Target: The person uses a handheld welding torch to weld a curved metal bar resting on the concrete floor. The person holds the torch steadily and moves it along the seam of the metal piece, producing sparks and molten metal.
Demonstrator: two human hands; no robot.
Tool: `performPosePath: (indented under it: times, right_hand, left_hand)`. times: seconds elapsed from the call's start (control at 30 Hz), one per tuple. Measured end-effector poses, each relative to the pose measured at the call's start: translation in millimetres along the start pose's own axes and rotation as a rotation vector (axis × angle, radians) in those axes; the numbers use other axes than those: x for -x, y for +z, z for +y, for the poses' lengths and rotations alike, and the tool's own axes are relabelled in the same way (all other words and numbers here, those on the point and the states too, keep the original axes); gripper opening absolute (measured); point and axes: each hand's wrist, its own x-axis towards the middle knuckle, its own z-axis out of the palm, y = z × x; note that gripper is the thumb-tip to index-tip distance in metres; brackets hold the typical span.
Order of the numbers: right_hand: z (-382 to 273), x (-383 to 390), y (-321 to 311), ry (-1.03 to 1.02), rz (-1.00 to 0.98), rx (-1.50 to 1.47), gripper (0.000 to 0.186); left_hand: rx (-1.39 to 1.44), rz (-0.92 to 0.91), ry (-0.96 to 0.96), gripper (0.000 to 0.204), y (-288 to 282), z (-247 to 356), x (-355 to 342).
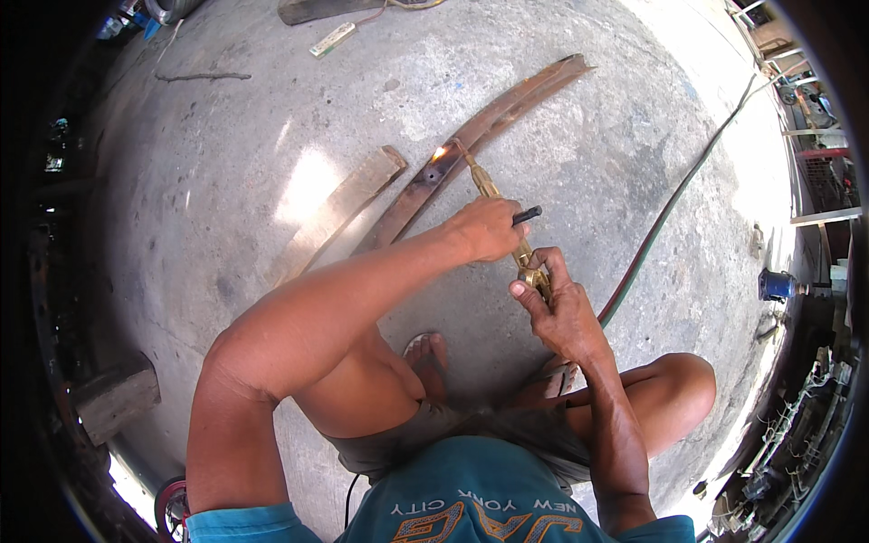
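A brass gas torch slants from between my feet up to a long rusty steel angle bar on the floor. Its tip is close to the bar, where a small orange flame or glow shows beside a dark hole. My left hand is closed around the torch's middle; a short black stick pokes out of the same fist. Lower down, my right hand grips the rear of the torch by its brass valves, thumb and forefinger bent around them.
Red and green hoses run from near my right hand to the far right. A wooden plank lies left of the bar. A power strip and a thin stick lie far off. A blue object stands at right.
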Motion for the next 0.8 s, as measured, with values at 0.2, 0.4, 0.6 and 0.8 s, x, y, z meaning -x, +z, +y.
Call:
performPosePath:
  times: [0.2,0.4,0.6,0.8]
  right_hand:
    - [0.1,0.6,0.5,0.007,0.000,-0.002,0.035]
    - [0.1,0.9,0.7,0.007,-0.002,0.008,0.035]
    - [2.0,0.1,2.0,0.000,0.002,0.011,0.035]
    - [2.9,0.5,2.7,-0.020,0.017,0.017,0.034]
  left_hand:
    - [-0.015,-0.017,-0.008,0.043,-3.7,4.8,2.5]
    - [-0.010,-0.032,-0.022,0.043,-5.3,6.3,4.0]
    - [-0.029,-0.028,-0.011,0.044,-4.7,5.6,2.9]
    - [-0.031,-0.031,-0.005,0.044,-3.6,5.4,1.2]
